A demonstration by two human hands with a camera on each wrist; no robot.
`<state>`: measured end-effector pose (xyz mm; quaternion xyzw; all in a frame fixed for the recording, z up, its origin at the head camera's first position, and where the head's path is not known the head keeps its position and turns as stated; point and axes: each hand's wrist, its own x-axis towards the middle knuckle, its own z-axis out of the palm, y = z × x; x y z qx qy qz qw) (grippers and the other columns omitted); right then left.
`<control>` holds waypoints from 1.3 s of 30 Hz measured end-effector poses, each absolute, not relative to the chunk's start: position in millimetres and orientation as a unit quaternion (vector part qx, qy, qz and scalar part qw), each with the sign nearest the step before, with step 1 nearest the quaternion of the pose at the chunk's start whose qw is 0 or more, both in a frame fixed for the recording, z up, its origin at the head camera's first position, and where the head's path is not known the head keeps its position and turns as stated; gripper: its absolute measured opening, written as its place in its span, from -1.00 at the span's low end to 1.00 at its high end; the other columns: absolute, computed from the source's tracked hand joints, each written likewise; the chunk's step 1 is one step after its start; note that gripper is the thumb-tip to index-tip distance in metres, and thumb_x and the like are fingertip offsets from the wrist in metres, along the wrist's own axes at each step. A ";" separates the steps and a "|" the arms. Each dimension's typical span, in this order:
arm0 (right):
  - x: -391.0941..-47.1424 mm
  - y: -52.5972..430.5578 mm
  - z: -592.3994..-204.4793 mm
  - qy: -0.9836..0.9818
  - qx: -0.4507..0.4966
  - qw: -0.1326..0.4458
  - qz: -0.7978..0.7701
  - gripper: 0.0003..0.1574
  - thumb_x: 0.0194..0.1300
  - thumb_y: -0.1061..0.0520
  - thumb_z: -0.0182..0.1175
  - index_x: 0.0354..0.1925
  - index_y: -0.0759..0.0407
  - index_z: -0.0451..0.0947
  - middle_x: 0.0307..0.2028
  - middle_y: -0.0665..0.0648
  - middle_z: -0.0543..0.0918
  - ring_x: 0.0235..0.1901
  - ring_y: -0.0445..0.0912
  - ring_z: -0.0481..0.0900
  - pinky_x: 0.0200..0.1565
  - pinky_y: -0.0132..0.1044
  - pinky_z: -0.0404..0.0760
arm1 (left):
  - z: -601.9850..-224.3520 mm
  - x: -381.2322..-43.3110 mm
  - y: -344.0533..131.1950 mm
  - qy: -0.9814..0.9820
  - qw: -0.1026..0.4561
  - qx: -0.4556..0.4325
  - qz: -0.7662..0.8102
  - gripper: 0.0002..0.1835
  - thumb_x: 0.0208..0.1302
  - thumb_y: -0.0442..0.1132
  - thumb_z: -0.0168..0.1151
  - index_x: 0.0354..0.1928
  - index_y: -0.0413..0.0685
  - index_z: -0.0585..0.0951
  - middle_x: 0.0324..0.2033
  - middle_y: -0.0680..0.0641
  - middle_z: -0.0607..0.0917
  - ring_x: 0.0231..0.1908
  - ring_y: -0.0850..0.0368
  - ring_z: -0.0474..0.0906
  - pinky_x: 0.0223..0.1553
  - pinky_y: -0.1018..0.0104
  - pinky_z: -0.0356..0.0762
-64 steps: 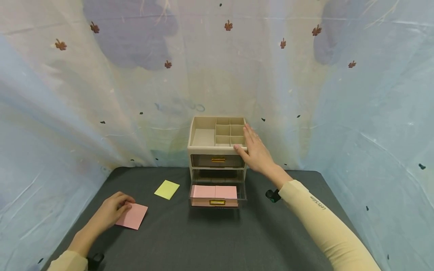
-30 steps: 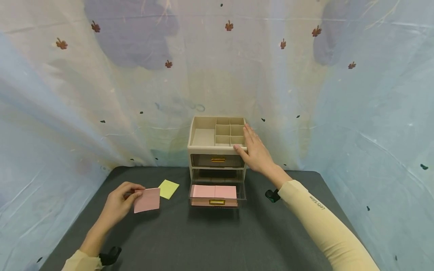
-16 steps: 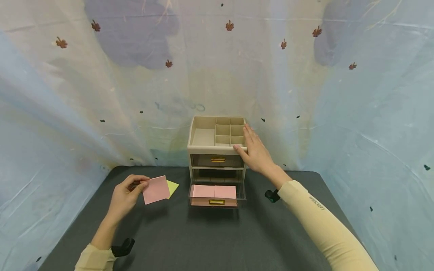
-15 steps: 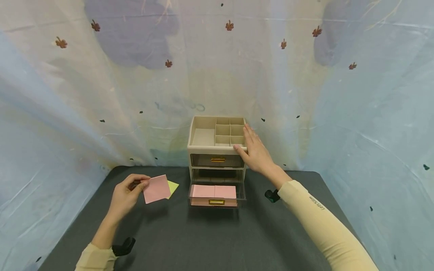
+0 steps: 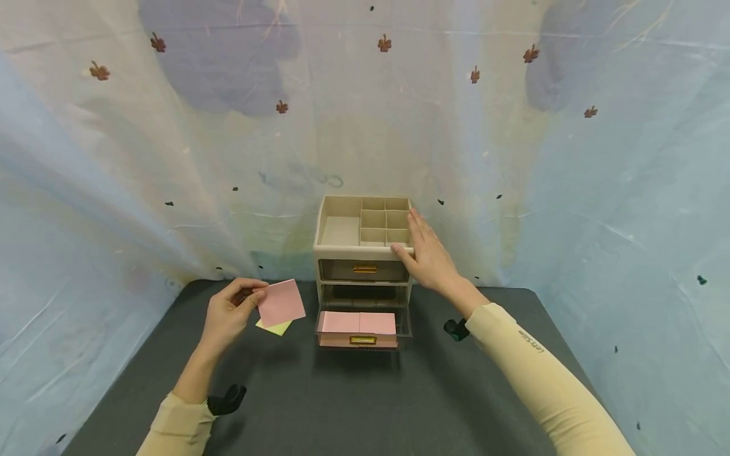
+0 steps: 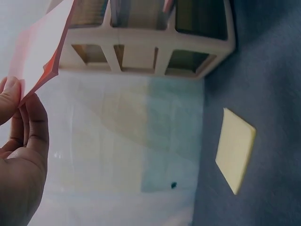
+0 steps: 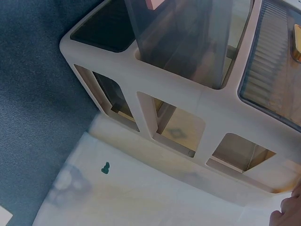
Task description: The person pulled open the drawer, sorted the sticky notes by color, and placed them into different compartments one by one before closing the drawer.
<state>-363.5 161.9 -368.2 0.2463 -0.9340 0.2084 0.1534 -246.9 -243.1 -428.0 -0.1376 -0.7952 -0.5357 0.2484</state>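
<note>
I see creased, softly printed fabric (image 5: 365,133) hanging behind a matte, dark bench (image 5: 353,405) with rounded far corners. A cream, boxy organizer (image 5: 365,253) stands there, its clear middle drawer (image 5: 403,324) jutting out, open-topped, over bench that runs wide on both sides. The right grip (image 5: 429,259) lies straight-fingered along the organizer's right edge. Two pink stacks (image 5: 341,322) fill the drawer. The left grip (image 5: 229,316) pinches the square pink pad (image 5: 282,303) by its edge, raised left of the drawer, partly overlapping the flat yellow pad (image 5: 277,329) in my head view.

Pale clover-patterned curtain (image 5: 365,136) behind dark tabletop (image 5: 342,405).
</note>
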 end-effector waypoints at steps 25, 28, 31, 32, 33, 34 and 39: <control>-364.0 161.2 -367.0 -0.935 0.247 0.154 0.202 0.07 0.64 -0.35 -0.16 0.67 0.26 -0.28 0.68 0.18 -0.26 0.65 0.12 -0.21 0.61 0.04 -0.13 | -427.0 -277.7 -155.4 -0.789 0.167 -0.230 -0.545 -0.85 0.44 -0.33 0.31 -0.02 -0.14 0.71 -0.18 -0.11 0.67 -0.23 0.10 0.66 -0.18 0.35 0.66; -364.1 161.4 -366.9 -0.935 0.247 0.155 0.200 0.07 0.64 -0.34 -0.15 0.67 0.27 -0.28 0.68 0.19 -0.25 0.65 0.12 -0.21 0.61 0.04 -0.12 | -427.2 -278.8 -146.3 -0.790 0.154 -0.247 -0.540 -0.85 0.44 -0.33 0.31 -0.02 -0.12 0.71 -0.19 -0.09 0.66 -0.31 0.05 0.63 -0.29 0.30 0.64; -364.3 161.3 -366.5 -0.936 0.247 0.154 0.200 0.07 0.64 -0.34 -0.15 0.67 0.27 -0.28 0.68 0.20 -0.24 0.65 0.12 -0.22 0.61 0.03 -0.13 | -428.0 -280.3 -137.2 -0.790 0.141 -0.260 -0.537 -0.86 0.44 -0.32 0.31 -0.03 -0.09 0.71 -0.20 -0.07 0.64 -0.36 0.05 0.60 -0.37 0.31 0.60; -364.1 161.2 -366.3 -0.935 0.246 0.154 0.201 0.07 0.64 -0.34 -0.15 0.67 0.27 -0.28 0.68 0.20 -0.24 0.65 0.11 -0.22 0.61 0.02 -0.14 | -428.4 -280.8 -134.3 -0.791 0.137 -0.264 -0.535 -0.87 0.44 -0.32 0.31 -0.03 -0.07 0.71 -0.20 -0.05 0.64 -0.36 0.06 0.59 -0.38 0.32 0.59; -364.1 161.0 -366.1 -0.936 0.246 0.153 0.201 0.07 0.64 -0.34 -0.15 0.67 0.27 -0.28 0.68 0.20 -0.24 0.65 0.10 -0.22 0.61 0.01 -0.14 | -429.1 -281.3 -131.4 -0.792 0.132 -0.267 -0.533 -0.87 0.44 -0.32 0.31 -0.04 -0.06 0.71 -0.19 -0.05 0.65 -0.36 0.07 0.58 -0.39 0.32 0.58; -363.8 160.8 -365.8 -0.936 0.245 0.153 0.202 0.06 0.64 -0.33 -0.15 0.67 0.27 -0.28 0.68 0.20 -0.24 0.65 0.10 -0.22 0.61 0.00 -0.14 | -429.9 -282.0 -128.6 -0.794 0.127 -0.268 -0.531 -0.88 0.44 -0.32 0.32 -0.05 -0.05 0.71 -0.18 -0.04 0.65 -0.36 0.08 0.58 -0.38 0.32 0.59; -363.8 160.7 -366.4 -0.936 0.244 0.154 0.200 0.06 0.64 -0.34 -0.16 0.67 0.25 -0.28 0.68 0.20 -0.23 0.65 0.10 -0.21 0.61 0.01 -0.13 | -432.3 -284.5 -115.7 -0.812 0.098 -0.271 -0.508 -0.89 0.44 -0.30 0.33 -0.06 0.00 0.71 -0.13 0.01 0.67 -0.29 0.02 0.58 -0.26 0.26 0.62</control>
